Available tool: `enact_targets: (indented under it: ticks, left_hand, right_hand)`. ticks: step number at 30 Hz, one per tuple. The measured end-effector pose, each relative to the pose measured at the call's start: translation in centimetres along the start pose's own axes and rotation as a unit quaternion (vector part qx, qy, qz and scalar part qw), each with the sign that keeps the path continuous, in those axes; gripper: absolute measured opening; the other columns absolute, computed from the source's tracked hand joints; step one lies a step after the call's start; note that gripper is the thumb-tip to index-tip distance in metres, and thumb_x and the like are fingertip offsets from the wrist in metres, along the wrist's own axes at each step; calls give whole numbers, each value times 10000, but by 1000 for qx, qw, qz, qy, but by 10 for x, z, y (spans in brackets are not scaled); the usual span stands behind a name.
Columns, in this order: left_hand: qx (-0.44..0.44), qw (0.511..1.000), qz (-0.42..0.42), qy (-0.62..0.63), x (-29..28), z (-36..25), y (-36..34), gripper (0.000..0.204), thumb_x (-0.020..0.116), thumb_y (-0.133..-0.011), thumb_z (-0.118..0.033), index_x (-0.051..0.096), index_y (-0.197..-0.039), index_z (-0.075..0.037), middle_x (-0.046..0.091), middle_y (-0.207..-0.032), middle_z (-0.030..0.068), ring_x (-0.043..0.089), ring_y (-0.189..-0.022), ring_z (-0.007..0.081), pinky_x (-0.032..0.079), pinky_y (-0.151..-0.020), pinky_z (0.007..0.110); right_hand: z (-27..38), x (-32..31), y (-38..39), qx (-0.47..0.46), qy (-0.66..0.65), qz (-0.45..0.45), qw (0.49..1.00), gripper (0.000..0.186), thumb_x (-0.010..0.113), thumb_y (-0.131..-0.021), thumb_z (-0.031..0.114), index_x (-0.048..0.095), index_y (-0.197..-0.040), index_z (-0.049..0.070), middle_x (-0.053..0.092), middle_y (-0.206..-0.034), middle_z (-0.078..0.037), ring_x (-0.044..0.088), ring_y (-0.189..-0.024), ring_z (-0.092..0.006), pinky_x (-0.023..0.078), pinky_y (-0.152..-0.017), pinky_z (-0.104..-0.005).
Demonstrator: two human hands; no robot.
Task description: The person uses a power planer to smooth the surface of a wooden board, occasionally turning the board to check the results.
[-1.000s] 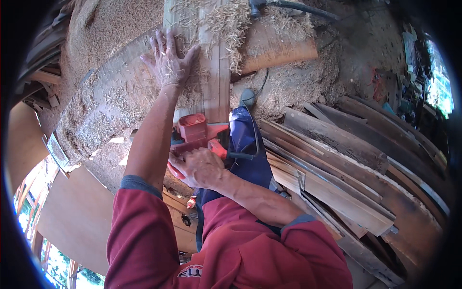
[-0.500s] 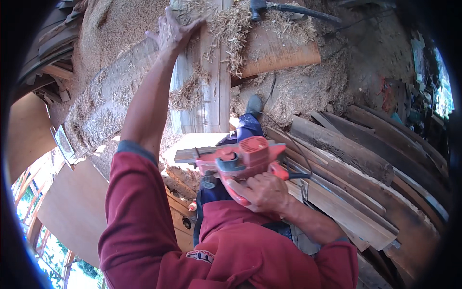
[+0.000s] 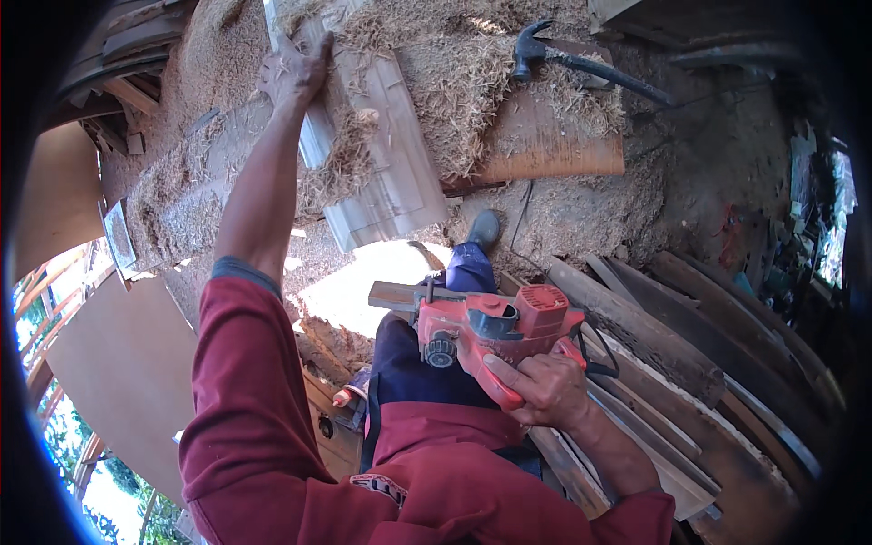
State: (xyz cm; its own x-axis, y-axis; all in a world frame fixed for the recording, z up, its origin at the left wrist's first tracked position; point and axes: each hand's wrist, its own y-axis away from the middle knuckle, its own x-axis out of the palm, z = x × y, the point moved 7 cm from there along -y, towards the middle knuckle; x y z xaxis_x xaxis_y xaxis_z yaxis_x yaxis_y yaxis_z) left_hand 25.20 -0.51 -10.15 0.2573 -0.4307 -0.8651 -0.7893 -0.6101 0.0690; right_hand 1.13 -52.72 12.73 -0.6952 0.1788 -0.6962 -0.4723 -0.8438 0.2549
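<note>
My right hand [image 3: 545, 386] is wrapped round the rear handle of a red electric planer [image 3: 500, 327], held in front of my waist above my legs. The planer has a dark round knob at its front. At the far left, my left hand [image 3: 295, 77] grips the left side of a grooved wooden panel [image 3: 386, 168], thumb over its top and fingers partly hidden. The panel lies at a slant, with clumps of wood shavings [image 3: 350, 150] on it.
A claw hammer [image 3: 590, 71] lies on a shaving-covered board [image 3: 554, 159] beyond the panel. Long planks [image 3: 636, 327] are stacked at the right. A dark cord [image 3: 520, 218] runs across the ground near my boot [image 3: 484, 229]. Plywood sheets [image 3: 123, 372] stand at the left.
The panel has turned, its near end swinging right relative to the board beside it. My left hand has gone from spread fingers to a grip on it. The planer has shifted right and slightly down.
</note>
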Motion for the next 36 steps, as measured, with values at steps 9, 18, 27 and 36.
enact_targets:
  ticks: [9, 18, 27, 36]
  left_hand:
    - [112, 984, -66, -125, -1, -43, 89, 1129, 528, -812, -905, 254, -1658, -209, 166, -1660, 354, 107, -1565, 511, 22, -1184, 765]
    - [154, 970, -14, -186, 8, -84, 195, 955, 433, -943, -801, 286, -1657, -184, 208, -1726, 164, 138, -1599, 402, 52, -1210, 745]
    - [206, 968, -10, -145, 6, -101, 123, 901, 485, -950, -752, 363, -1628, -171, 252, -1720, 128, 163, -1598, 373, 74, -1250, 662]
    - [225, 955, 6, -195, 24, -100, 136, 918, 481, -949, -756, 307, -1653, -193, 205, -1734, 97, 124, -1599, 398, 70, -1226, 721]
  right_hand:
    - [-2, -50, -55, -108, 50, 5, 993, 698, 821, -629, 295, 716, -1310, 184, 507, -637, -4, 592, -550, -198, 471, -566, -364]
    - [-31, -37, -21, -67, 42, 12, 997, 748, 829, -642, 294, 683, -1367, 185, 538, -676, 7, 639, -611, -183, 516, -601, -349]
    - [-40, -35, -40, -73, 12, -2, 997, 759, 825, -586, 260, 706, -1330, 174, 525, -650, -7, 600, -561, -206, 469, -564, -374]
    - [-65, -32, -99, -122, 10, -32, 992, 706, 846, -626, 238, 712, -1318, 201, 530, -631, -9, 603, -556, -211, 465, -563, -383]
